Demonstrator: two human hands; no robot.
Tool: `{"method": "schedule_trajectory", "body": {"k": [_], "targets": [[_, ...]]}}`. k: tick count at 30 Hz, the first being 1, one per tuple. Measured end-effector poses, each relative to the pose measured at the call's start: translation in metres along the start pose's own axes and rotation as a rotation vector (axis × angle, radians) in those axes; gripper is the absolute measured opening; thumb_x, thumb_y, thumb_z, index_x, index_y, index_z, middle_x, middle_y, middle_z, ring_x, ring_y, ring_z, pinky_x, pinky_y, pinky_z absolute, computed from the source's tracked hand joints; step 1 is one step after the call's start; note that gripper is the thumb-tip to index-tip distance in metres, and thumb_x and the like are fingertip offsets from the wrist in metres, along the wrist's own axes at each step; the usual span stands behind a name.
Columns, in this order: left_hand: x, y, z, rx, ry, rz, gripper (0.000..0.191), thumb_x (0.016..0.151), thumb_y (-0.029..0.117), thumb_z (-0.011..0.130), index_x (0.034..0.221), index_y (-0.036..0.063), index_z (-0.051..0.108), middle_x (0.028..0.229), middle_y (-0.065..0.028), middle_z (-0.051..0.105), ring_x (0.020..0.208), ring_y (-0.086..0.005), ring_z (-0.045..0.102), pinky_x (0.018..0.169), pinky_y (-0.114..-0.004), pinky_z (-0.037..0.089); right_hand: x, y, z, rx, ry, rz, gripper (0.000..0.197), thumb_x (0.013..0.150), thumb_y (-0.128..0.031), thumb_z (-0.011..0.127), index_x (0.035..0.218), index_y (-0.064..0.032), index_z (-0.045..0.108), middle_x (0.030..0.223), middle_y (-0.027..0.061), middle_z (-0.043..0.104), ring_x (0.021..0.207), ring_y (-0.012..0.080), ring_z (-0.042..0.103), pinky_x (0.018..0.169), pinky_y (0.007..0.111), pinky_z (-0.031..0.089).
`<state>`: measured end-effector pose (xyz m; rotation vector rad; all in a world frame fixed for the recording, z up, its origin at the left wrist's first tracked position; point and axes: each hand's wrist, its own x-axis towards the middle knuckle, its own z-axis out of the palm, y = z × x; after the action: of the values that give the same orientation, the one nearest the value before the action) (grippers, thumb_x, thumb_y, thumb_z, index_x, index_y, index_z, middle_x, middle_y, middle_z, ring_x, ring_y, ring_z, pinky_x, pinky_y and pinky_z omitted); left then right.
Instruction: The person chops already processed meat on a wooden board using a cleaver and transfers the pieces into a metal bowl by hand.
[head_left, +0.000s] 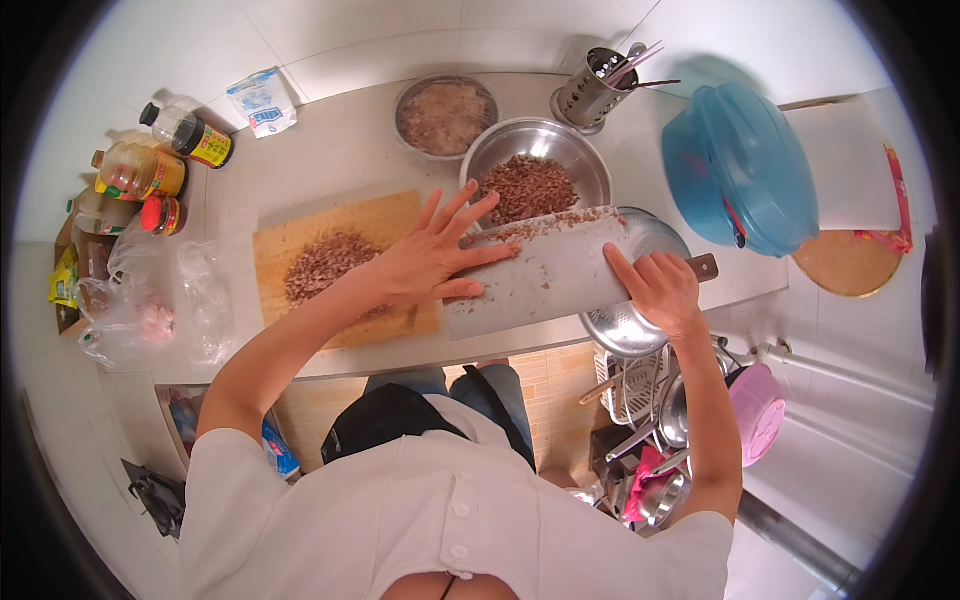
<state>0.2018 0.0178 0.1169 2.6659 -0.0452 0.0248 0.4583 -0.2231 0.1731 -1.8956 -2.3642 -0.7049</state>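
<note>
My right hand (664, 289) grips a wide cleaver (551, 274) near its wooden handle, with the index finger laid along the blade. Bits of chopped meat cling to the blade, mostly along its far edge, which lies over the near rim of a stainless steel bowl (517, 139). Chopped reddish-brown meat (536, 184) fills part of that bowl. Fingers spread, my left hand (424, 259) is at the blade's left end; the fingertips seem to touch it. Under my left forearm, more chopped meat (330, 266) covers part of a wooden cutting board (375, 214).
Behind the steel bowl sits a round container of pale food (448, 116). A utensil holder (592, 94) and blue plastic tub (739, 169) stand right. Perforated metalware (622, 330) overhangs the counter edge beneath my right hand. Sauce bottles (187, 135) and plastic bags (206, 300) are left.
</note>
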Motion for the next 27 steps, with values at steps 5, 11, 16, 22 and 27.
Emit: {"method": "schedule_trajectory", "body": {"k": [5,11,16,22,27], "targets": [[0.059,-0.028,0.028,0.012,0.063,-0.076,0.065,0.091,0.071,0.024,0.142,0.0346,0.044,0.158,-0.0107,0.005,0.145,-0.0364,-0.006,0.115,-0.056,-0.005,-0.011,0.054,0.034,0.049,0.057,-0.086,0.050,0.068,-0.011,0.064,0.118,-0.0144,0.065,0.058,-0.0037,0.032,0.050,0.0103,0.039,0.048,0.026,0.035],[0.094,-0.038,0.045,-0.144,0.153,-0.269,0.065,0.093,0.069,0.018,0.139,0.0349,0.049,0.157,-0.0068,0.013,0.146,-0.0310,-0.001,0.116,-0.053,-0.007,-0.025,0.081,0.066,0.152,0.011,-0.139,0.048,0.069,-0.011,0.065,0.117,-0.0161,0.066,0.058,-0.0039,0.033,0.050,0.0100,0.040,0.048,0.026,0.035],[0.104,-0.012,0.056,-0.112,0.133,-0.158,0.065,0.092,0.071,0.018,0.136,0.0358,0.051,0.157,-0.0082,0.014,0.146,-0.0323,0.000,0.115,-0.055,-0.006,-0.019,0.085,0.084,0.267,0.026,-0.106,0.049,0.066,-0.011,0.066,0.115,-0.0159,0.068,0.059,-0.0025,0.033,0.050,0.0116,0.041,0.046,0.027,0.034],[0.111,-0.028,0.060,0.162,0.093,-0.186,0.063,0.091,0.071,0.020,0.141,0.0397,0.043,0.158,-0.0096,0.012,0.146,-0.0346,-0.003,0.114,-0.058,-0.007,-0.007,0.090,0.089,0.203,-0.026,-0.165,0.050,0.068,-0.012,0.066,0.117,-0.0152,0.065,0.060,-0.0040,0.037,0.052,0.0104,0.045,0.049,0.026,0.038],[0.124,-0.009,0.056,0.061,0.163,-0.124,0.063,0.093,0.069,0.020,0.143,0.0379,0.041,0.158,-0.0087,0.013,0.146,-0.0351,-0.001,0.113,-0.059,-0.008,0.005,0.089,0.091,0.220,-0.011,-0.186,0.049,0.068,-0.013,0.064,0.117,-0.0150,0.066,0.060,-0.0044,0.038,0.052,0.0102,0.045,0.048,0.026,0.039]]}}
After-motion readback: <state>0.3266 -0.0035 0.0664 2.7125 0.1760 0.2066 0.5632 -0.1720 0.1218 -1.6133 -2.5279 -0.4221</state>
